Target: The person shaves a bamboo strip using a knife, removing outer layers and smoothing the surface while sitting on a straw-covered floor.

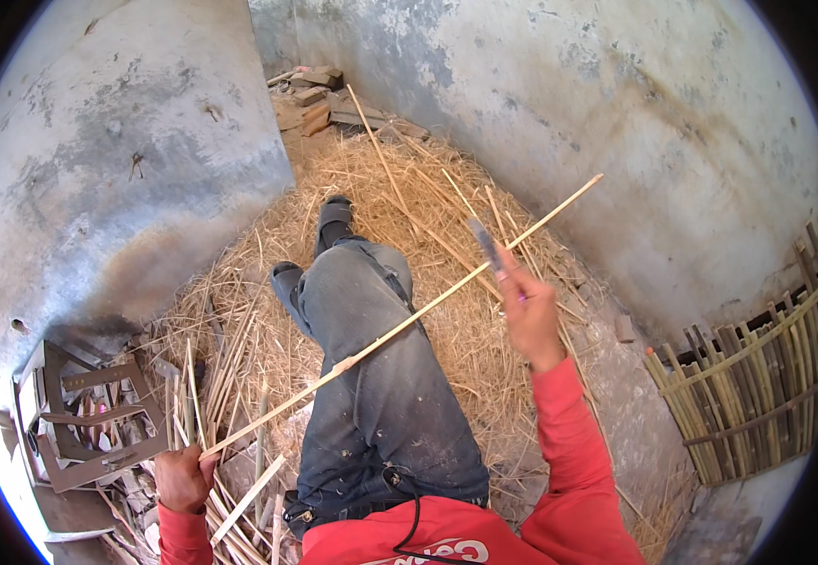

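A long, pale bamboo strip (392, 331) runs slantwise across my outstretched legs, from lower left to upper right. Its near end is in the closed fingers of my left hand (184, 478). Toward the strip's far part, my right hand (530, 318) is closed around a knife, whose short grey blade (486, 243) points up and left, slightly smeared by motion. The blade lies close to the strip; whether they touch I cannot tell. A darker node shows on the strip above my thigh. The knife's handle is mostly hidden by my fingers.
Straw-like shavings (446, 377) and loose strips cover the floor around my legs (362, 320). A broken brown frame (98, 464) stands at left, a slatted bamboo panel (748, 386) at right. Bricks (315, 94) lie in the far corner. Plastered walls (616, 113) close in the space.
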Tool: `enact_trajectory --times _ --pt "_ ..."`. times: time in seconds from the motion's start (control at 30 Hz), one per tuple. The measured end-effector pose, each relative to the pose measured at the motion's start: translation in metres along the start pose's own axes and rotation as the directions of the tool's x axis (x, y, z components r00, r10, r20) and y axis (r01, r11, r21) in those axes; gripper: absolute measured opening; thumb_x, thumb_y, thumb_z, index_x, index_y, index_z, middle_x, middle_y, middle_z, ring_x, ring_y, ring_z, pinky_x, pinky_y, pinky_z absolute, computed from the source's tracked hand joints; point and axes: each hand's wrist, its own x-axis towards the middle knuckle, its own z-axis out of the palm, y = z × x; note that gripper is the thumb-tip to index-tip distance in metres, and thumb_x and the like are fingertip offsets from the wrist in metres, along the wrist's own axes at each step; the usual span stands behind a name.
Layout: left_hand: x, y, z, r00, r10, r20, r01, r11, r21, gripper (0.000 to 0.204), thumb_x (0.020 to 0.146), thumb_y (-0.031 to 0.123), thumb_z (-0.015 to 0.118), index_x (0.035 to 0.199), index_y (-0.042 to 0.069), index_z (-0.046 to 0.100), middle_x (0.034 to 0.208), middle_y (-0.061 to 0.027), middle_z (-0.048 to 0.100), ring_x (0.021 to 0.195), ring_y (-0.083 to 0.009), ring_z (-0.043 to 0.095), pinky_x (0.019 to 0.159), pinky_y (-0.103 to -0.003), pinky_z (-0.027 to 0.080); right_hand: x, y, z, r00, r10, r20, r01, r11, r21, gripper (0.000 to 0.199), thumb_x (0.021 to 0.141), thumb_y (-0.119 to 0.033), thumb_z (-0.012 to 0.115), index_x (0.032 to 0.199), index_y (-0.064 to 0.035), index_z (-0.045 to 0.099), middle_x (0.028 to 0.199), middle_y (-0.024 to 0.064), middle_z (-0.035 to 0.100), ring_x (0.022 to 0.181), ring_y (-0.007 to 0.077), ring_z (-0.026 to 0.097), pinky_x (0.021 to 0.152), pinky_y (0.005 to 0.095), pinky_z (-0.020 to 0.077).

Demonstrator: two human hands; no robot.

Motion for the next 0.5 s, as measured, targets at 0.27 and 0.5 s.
enact_trajectory --times 0.27,0.5 --pt "0.019 0.031 -0.012 1.000 -0.011 0.017 0.011 1.000 -0.028 0.053 0.096 0.045 0.067 0.063 0.007 0.050 0.054 -0.0204 0.050 0.049 -0.0444 0.053 0.050 -0.053 0.038 -0.039 -0.070 0.035 0.977 0.111 0.182 -0.136 0.982 0.130 0.037 0.103 -0.006 0.058 0.139 0.0021 0.062 0.094 0.0192 0.076 0.062 0.0069 0.054 0.056 0.0283 0.0449" --pt "0.022 0.062 -0.006 0.989 -0.085 0.120 0.105 0.980 -0.167 0.053 0.098 0.042 0.065 0.063 0.003 0.056 0.056 -0.0236 0.052 0.053 -0.0480 0.054 0.051 -0.055 0.039 -0.063 -0.123 0.064 0.969 0.081 0.235 -0.126 0.975 0.182 0.039 0.101 -0.004 0.060 0.139 0.0001 0.063 0.072 0.0200 0.060 0.058 0.0063 0.050 0.053 0.0273 0.0433"
